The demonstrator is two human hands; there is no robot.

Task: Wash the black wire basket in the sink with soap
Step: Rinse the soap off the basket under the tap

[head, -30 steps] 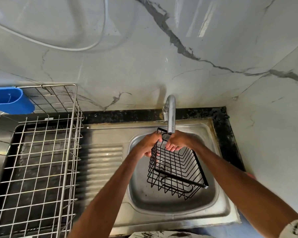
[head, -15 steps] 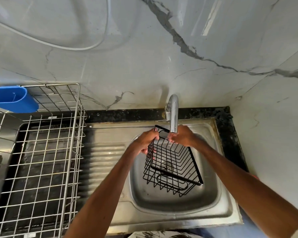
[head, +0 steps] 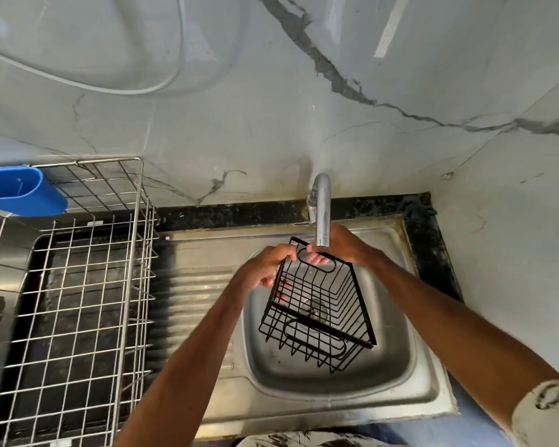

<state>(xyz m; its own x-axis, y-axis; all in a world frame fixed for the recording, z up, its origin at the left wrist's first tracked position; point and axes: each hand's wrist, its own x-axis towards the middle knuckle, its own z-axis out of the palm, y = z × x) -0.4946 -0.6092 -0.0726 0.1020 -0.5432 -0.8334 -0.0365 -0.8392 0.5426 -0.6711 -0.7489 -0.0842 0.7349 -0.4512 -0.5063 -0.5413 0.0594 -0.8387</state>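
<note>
While both hands clamp its far rim, the black wire basket (head: 320, 304) hangs tilted over the steel sink (head: 397, 356), its open top turned toward the camera and its near end lowest, above the bowl. The left hand (head: 267, 269) grips the rim corner at about ten o'clock on the basket, fingers curled round the wires; the right hand (head: 344, 245) holds the far end at about twelve o'clock, fingertips showing through the oval handle slot. Just above the right hand stands the chrome tap (head: 321, 211), its spout pointing down at the basket's far edge; whether water runs I cannot tell. Through the basket's wires the drain (head: 313, 312) is visible. At nine o'clock from the sink sits a silver wire dish rack (head: 78, 304), with a blue plastic holder (head: 17, 191) on its far left corner.
</note>
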